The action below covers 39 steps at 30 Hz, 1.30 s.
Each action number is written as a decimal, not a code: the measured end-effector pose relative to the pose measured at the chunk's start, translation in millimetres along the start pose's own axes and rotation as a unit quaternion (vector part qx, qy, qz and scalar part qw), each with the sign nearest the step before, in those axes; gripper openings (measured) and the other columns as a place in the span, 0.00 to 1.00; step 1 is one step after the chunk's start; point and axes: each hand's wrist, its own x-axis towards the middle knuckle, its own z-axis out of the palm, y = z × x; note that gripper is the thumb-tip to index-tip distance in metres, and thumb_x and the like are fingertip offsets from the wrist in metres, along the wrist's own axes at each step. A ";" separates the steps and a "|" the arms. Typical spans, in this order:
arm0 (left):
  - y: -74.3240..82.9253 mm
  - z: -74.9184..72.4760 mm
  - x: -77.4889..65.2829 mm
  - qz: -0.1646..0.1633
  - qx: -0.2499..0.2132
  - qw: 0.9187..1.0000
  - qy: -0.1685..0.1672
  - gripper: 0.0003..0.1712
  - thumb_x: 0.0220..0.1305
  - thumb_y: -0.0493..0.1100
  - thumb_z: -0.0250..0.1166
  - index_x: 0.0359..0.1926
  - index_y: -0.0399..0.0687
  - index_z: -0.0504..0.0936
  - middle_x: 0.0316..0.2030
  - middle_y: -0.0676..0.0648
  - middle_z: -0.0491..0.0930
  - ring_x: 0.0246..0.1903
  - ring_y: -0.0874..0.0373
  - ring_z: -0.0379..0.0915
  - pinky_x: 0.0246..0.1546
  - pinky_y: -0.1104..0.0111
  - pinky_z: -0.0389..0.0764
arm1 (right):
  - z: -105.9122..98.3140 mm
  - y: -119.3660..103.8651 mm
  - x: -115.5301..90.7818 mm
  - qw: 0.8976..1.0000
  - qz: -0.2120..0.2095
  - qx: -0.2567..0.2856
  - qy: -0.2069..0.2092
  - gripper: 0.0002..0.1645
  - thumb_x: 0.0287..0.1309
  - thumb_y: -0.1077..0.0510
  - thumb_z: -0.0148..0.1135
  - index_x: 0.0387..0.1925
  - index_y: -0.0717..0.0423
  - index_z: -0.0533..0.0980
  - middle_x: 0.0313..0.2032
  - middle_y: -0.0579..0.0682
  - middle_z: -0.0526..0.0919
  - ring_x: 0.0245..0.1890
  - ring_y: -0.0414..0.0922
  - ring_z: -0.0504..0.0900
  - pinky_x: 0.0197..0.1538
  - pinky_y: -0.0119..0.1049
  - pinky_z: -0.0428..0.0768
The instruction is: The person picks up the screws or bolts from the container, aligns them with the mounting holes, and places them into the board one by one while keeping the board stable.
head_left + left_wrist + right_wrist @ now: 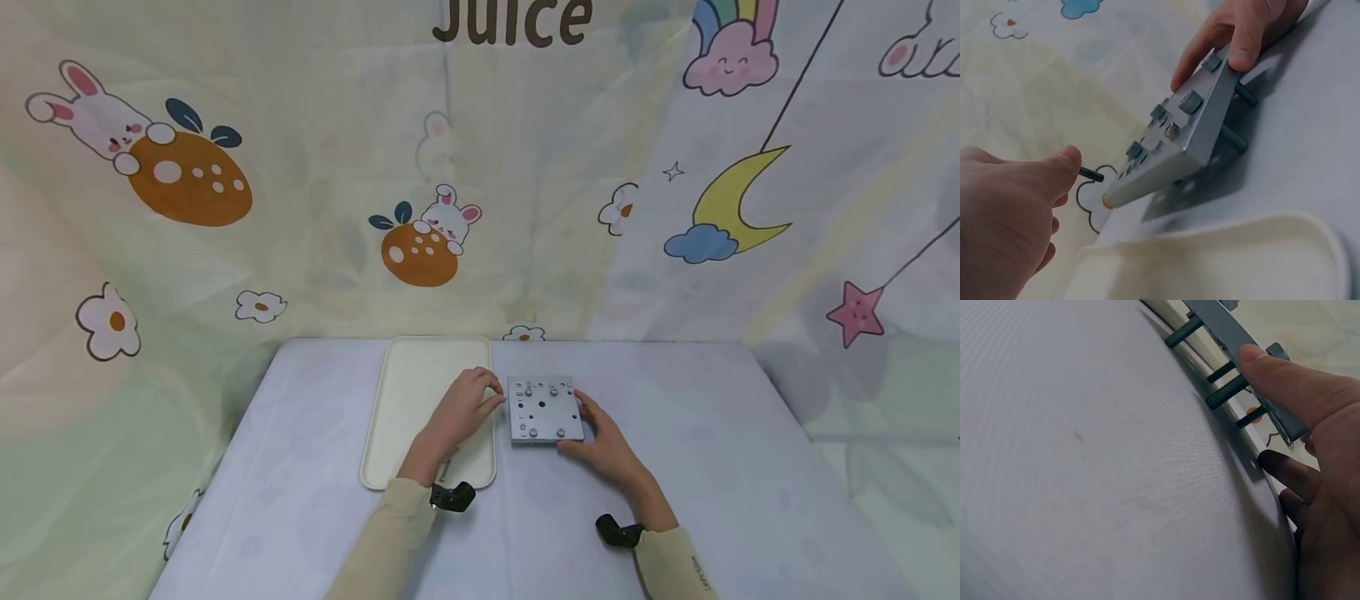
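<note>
Above the pale counter (697,450), just right of a cream tray (431,367), is the metal plate (553,419), with bolts (1229,392) sticking out under it; whether they touch the counter, I cannot tell. My right grip (606,450) holds the plate at its side, and my left grip (459,410) pinches a dark pin (1092,175) near it. Behind, a curtain (315,150) shows printed rabbits (97,125) and a moon (716,200).
</note>
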 end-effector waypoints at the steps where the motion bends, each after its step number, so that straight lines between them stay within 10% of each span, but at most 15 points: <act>1: 1.9 0.4 3.2 0.001 0.005 1.000 -0.006 0.06 0.67 0.47 0.64 0.40 0.51 0.81 0.47 0.52 0.78 0.52 0.55 0.70 0.55 0.64 0.71 | -0.1 0.0 -0.3 1.000 0.001 0.000 0.001 0.65 0.42 0.40 0.77 0.76 0.43 0.49 0.67 0.58 0.65 0.70 0.56 0.56 0.69 0.59 0.47; 14: 14.8 1.4 26.5 0.011 0.055 0.997 -0.051 0.08 0.66 0.49 0.64 0.38 0.51 0.84 0.45 0.51 0.79 0.49 0.55 0.72 0.53 0.65 0.72 | -0.2 -1.4 2.8 1.000 -0.006 0.001 -0.007 0.64 0.43 0.37 0.76 0.76 0.42 0.49 0.67 0.57 0.65 0.70 0.55 0.56 0.69 0.58 0.49; 39: 20.0 16.3 25.2 -0.003 0.084 0.993 -0.082 0.10 0.64 0.53 0.66 0.38 0.54 0.85 0.45 0.52 0.79 0.48 0.56 0.74 0.51 0.65 0.74 | -0.7 -0.2 -3.6 1.000 -0.007 -0.005 -0.001 0.64 0.43 0.40 0.77 0.75 0.46 0.50 0.67 0.59 0.66 0.70 0.57 0.57 0.69 0.59 0.49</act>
